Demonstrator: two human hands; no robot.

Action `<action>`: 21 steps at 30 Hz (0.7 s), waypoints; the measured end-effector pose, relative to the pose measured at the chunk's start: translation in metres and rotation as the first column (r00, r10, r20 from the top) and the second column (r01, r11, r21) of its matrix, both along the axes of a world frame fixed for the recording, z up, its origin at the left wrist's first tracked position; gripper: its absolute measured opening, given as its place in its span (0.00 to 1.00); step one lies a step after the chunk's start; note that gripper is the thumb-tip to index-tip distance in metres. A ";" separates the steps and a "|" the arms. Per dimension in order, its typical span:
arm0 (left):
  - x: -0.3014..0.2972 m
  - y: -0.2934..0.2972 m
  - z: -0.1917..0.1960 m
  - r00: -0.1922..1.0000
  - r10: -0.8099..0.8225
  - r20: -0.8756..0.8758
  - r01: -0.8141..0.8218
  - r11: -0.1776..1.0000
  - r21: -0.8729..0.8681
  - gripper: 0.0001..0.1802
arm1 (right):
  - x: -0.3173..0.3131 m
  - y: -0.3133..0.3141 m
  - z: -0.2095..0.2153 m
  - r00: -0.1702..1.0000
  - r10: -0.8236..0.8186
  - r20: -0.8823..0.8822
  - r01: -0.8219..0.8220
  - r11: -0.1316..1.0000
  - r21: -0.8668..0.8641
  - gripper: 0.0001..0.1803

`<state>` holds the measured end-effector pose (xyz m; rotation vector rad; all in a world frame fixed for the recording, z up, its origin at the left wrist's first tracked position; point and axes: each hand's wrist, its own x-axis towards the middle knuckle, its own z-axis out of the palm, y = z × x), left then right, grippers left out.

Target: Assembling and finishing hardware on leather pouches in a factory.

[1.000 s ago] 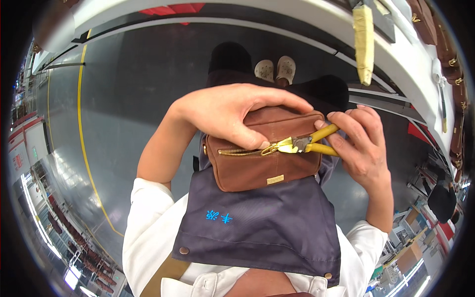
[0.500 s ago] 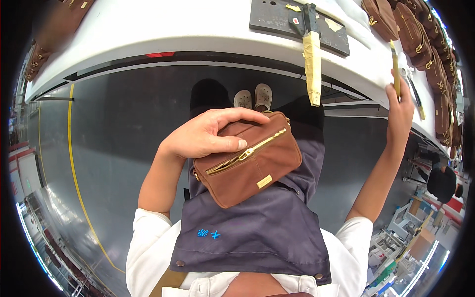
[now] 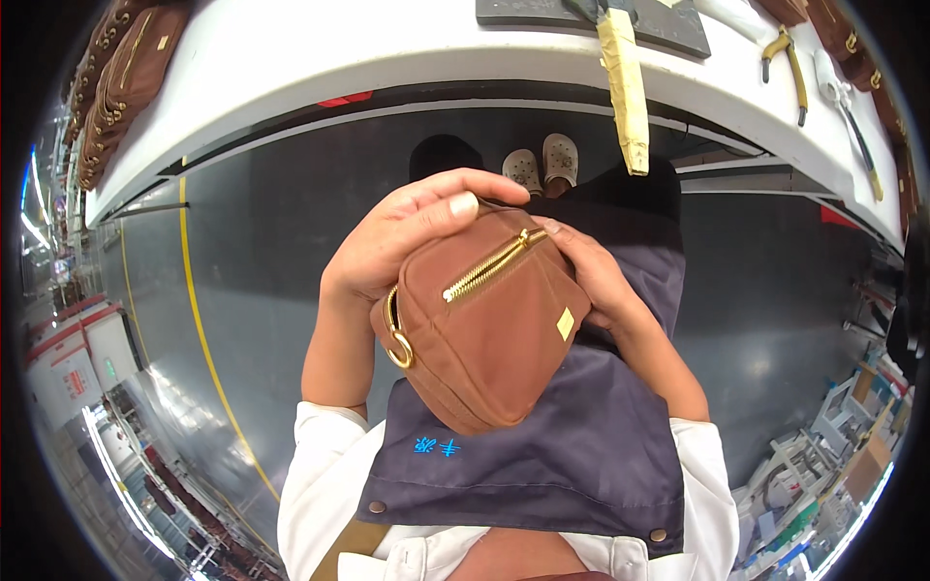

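Note:
A brown bag [image 3: 494,334] with rounded corners is held over my lap, tilted so one end faces left. My left hand [image 3: 387,232] is closed around its far left edge, the thumb lying on top. My right hand [image 3: 596,276] grips the right end, fingertips near the gold zipper pull [image 3: 525,235] of the front pocket. The gold zipper [image 3: 484,271] slants across the front above a small gold plate [image 3: 566,323]. A gold ring [image 3: 400,351] hangs at the left end. The bag's underside and some right-hand fingers are hidden.
A white table [image 3: 320,48] curves across ahead of me. On it are a dark board [image 3: 668,29], a tape-wrapped handle [image 3: 625,97] jutting past the edge, yellow-handled pliers [image 3: 796,73] and a hammer-like tool [image 3: 852,126]. Brown bags [image 3: 131,73] stand at both ends.
My right hand has left the pliers on the table and come down to the bag's right end. The bag has turned, showing its left end, and the zipper pull now sits farther right along the zipper.

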<state>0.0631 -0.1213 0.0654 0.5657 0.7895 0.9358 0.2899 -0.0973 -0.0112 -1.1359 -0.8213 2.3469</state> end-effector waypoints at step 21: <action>-0.002 0.001 -0.010 0.963 -0.148 -0.224 0.156 0.988 0.019 0.33 | 0.013 0.006 -0.007 0.846 -0.391 0.363 -0.106 0.544 0.833 0.18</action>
